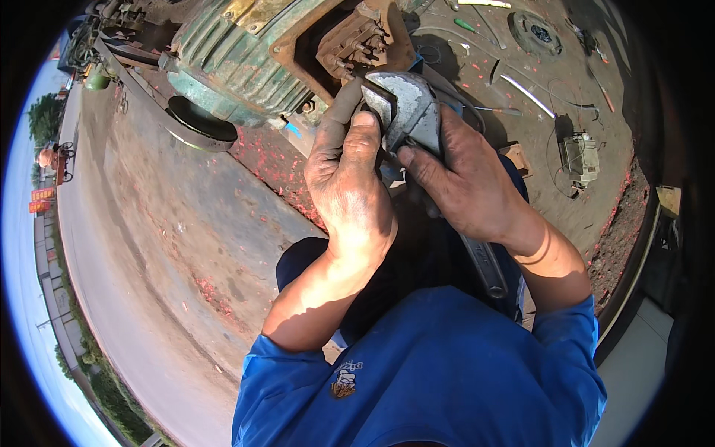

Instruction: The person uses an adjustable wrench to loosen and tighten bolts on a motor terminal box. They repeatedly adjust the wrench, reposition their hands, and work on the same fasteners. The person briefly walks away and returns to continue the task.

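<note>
A large adjustable wrench point(414, 103) is held between my hands, its pale, worn head pointing away from me and its handle slanting down over my lap. My right hand point(477, 179) is closed around the neck below the head, with the thumb pressed on it. Dirt-darkened, my left hand point(354, 167) pinches at the jaw side, thumb and index finger against the opening. Whether a small part also sits there is hidden by the fingers. Just beyond is a green ribbed electric motor point(242, 67) with an open, rusty terminal box point(398, 45); several studs point(357, 52) show inside.
A black-and-green pulley-like ring point(197, 123) sits left of the motor. On the ground at right lie a round flanged part point(536, 33), a green-handled screwdriver point(464, 24), a pale rod point(529, 97), wires and a boxy metal part point(579, 159). Red scraps point(279, 167) litter the concrete. A road runs along the left.
</note>
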Demonstrator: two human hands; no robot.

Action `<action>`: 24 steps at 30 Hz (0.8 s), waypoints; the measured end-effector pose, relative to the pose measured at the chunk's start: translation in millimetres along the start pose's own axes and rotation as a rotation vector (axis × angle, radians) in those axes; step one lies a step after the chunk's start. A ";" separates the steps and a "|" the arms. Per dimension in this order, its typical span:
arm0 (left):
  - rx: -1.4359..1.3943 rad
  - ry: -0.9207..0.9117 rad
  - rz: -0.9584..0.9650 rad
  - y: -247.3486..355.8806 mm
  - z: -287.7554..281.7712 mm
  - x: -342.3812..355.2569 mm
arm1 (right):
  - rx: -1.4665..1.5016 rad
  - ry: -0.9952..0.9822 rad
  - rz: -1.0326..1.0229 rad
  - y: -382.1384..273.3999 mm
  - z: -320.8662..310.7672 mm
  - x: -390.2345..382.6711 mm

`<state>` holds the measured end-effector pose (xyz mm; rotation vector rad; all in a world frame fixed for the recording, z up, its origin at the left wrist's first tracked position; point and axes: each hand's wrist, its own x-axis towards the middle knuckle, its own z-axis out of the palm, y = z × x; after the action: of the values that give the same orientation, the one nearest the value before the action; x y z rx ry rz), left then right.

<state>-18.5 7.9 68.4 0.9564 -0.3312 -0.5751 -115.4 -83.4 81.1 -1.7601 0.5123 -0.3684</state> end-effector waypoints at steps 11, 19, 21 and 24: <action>-0.031 0.023 -0.004 9.8 -11.6 -6.9 | -0.044 0.010 -0.016 -6.5 12.1 8.5; -0.056 -0.023 0.044 12.2 -9.0 -10.6 | -0.128 0.076 -0.051 -7.4 19.3 12.9; -0.035 -0.041 0.021 10.3 -11.9 -12.7 | -0.105 0.050 -0.014 -12.0 18.5 14.2; 0.012 -0.068 0.058 4.2 -16.1 -16.1 | -0.047 0.037 -0.014 -10.8 19.2 16.6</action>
<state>-21.9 30.1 62.9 0.9376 -0.4223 -0.5534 -90.0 -74.0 86.5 -1.8055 0.5394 -0.4027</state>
